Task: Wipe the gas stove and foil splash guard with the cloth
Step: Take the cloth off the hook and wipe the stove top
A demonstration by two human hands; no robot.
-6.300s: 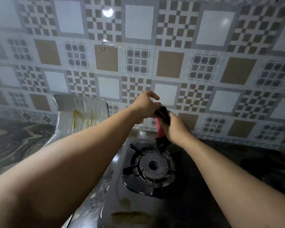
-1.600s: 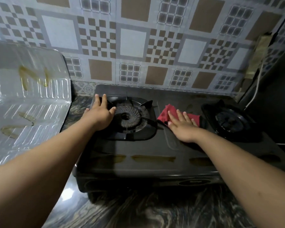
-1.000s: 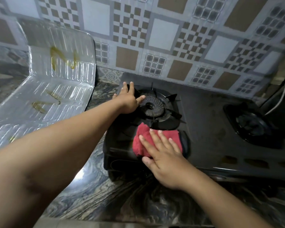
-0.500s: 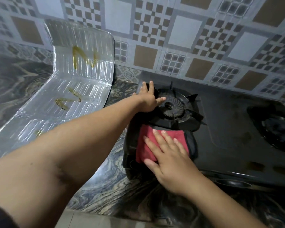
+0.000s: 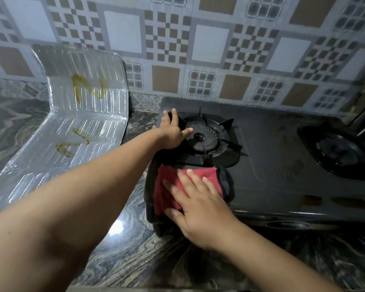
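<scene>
Fingers [image 5: 190,182] of the right hand [image 5: 200,209] lie straight, slightly spread, pressing flat on the red cloth [image 5: 169,186] at the gas stove [image 5: 272,165] front-left corner; left hand [image 5: 171,133] rests open, seemingly touching the burner [image 5: 204,140].

One gas stove [image 5: 282,182] is seen, carrying two burners: a left burner [image 5: 202,139] and a right burner [image 5: 341,151]. One red cloth [image 5: 169,186] is counted, and one foil splash guard [image 5: 72,131]. Two hands are present, the left hand [image 5: 171,133] and the right hand [image 5: 198,205].
</scene>
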